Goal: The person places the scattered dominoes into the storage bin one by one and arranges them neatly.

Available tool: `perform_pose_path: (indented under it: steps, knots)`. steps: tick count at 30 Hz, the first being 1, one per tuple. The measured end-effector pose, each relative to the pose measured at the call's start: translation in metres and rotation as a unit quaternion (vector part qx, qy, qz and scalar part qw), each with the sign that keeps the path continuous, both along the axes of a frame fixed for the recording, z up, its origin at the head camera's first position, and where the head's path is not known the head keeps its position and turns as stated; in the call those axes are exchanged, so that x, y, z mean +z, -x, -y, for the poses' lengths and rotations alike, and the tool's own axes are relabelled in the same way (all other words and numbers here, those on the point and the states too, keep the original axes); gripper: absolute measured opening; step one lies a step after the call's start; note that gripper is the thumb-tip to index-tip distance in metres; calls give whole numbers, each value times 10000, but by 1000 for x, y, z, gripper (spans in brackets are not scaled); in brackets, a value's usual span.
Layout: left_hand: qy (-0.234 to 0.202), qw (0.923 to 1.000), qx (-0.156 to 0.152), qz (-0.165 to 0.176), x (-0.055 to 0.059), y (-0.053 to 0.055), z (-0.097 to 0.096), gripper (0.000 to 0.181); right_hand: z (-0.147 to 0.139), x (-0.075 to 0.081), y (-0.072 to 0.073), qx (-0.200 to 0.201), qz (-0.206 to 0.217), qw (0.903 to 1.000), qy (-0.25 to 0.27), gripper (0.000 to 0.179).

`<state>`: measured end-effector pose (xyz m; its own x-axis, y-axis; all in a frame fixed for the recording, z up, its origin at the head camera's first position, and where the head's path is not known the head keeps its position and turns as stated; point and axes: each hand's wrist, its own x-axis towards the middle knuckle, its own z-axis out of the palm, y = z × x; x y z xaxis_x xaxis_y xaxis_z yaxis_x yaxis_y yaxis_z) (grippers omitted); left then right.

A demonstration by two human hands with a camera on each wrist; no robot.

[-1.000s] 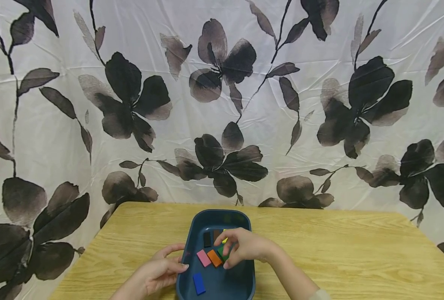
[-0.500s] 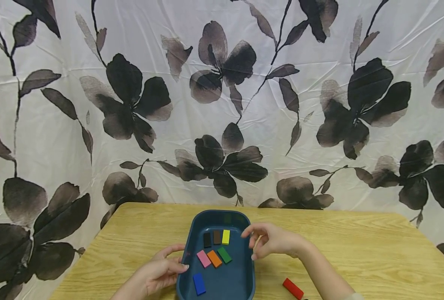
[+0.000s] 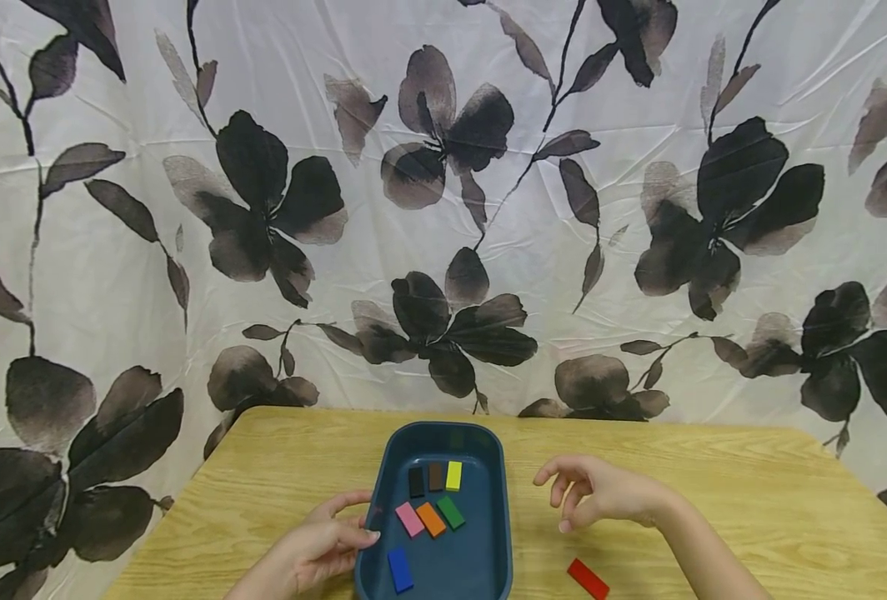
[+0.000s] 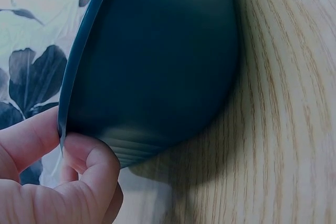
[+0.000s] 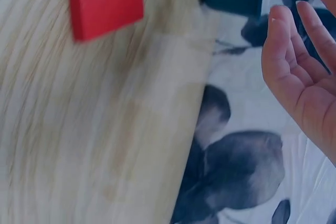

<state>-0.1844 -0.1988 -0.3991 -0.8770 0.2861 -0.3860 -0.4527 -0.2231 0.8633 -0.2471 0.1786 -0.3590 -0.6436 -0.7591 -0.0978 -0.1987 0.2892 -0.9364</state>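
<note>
My left hand [image 3: 323,542] pinches the left rim of a dark blue tray [image 3: 494,500]. In the left wrist view, the thumb and fingers [image 4: 86,153] grip the tray edge [image 4: 71,87]. At the back inside lie a black block [image 3: 416,482], a brown block [image 3: 435,477] and a yellow block [image 3: 453,476]. Nearer are a pink block [image 3: 409,519], an orange block [image 3: 431,520] and a green block [image 3: 451,512]; a blue block [image 3: 400,571] lies in front. To the right of the tray, my right hand [image 3: 608,492] hovers with loosely bent fingers, holding nothing. A red block [image 3: 588,578] lies below it on the table.
The wood-grain table [image 3: 751,500] reaches far to the right of the tray. A white curtain [image 3: 563,317] with dark flowers hangs behind the table's back edge.
My right hand has moved from above the tray out to the right, over the table. The green and yellow blocks and the red block are now uncovered. The left hand stays on the rim.
</note>
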Motion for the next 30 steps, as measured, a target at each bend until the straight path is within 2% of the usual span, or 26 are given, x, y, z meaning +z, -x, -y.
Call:
perform_pose_path:
  steps: [5, 16, 20, 30]
  knots:
    - [61, 9999, 59, 58, 0, 1, -1, 71, -20, -7, 1, 126, -53, 9999, 39, 48]
    - [-3, 10000, -5, 53, -1, 0, 0, 71, -47, -28, -4, 526, 269, 9982, 75, 56]
    - [-12, 10000, -8, 59, -1, 0, 0, 71, -53, -37, -5, 602, 343, 9975, 118, 59]
    - [-15, 9999, 49, 92, -1, 1, 0, 71, -55, -56, -10, 782, 880, 9919, 471, 63]
